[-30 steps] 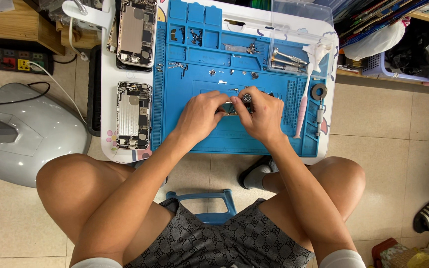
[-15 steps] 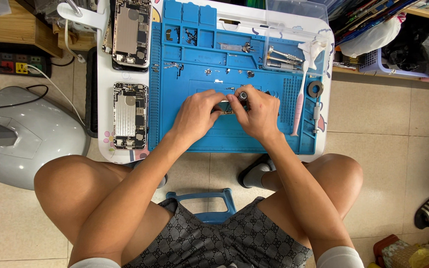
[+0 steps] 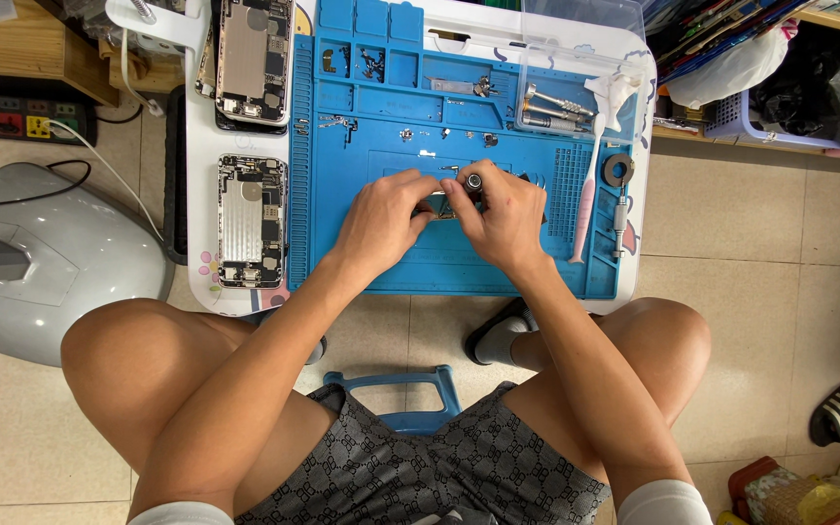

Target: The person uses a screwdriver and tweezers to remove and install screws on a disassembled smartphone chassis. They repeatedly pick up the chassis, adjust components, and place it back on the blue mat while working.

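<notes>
At the mat's (image 3: 459, 267) centre, left hand (image 3: 381, 222) pins a small part (image 3: 439, 207), fingers closed on it; right hand (image 3: 507, 216) grips a screwdriver (image 3: 473, 181), probably. Light, fragile: hold its edges. Opened phone (image 3: 253, 222) at nine o'clock.

Seen from above, a seated person leans forward with both bare forearms reaching away from the body, converging so that the hands meet in the middle. The left hand (image 3: 381, 222) lies palm down, fingers curled inward and thumb pointing toward the other hand. The right hand (image 3: 503, 216) sits just beside it, knuckles up, fingers bent and pinched together at the tips. The fingertips of the two hands are touching or nearly so. Both wrists are straight. Bare knees spread wide below the arms.
</notes>
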